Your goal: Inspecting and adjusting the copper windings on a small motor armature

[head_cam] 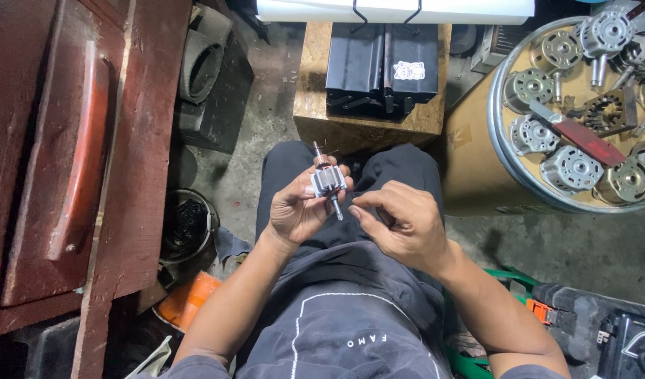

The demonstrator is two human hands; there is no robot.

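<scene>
The left hand [298,207] is closed around a small motor rotor [327,180], thumb and fingers clamped on its grey metal core, holding it up over the person's lap. The rotor's thin shaft sticks out at both ends: one end points up and away toward a wooden block [368,119], the other points down toward the right hand [400,221]. That right hand sits just beside the lower shaft tip, fingers curled in and thumb pinched against the forefinger; whether something small is held in the pinch cannot be told, and it does not touch the rotor.

The person sits in dark trousers and a dark shirt above a stained concrete floor [582,245]. On the wooden block ahead rests a black metal box [382,67]. To the right stands a round drum with a metal-rimmed top [501,151], loaded with many similar grey motor parts [572,168] and a flat red bar [582,137]. To the left is a dark red wooden cabinet [77,154], with a black bucket [185,224] near its foot
</scene>
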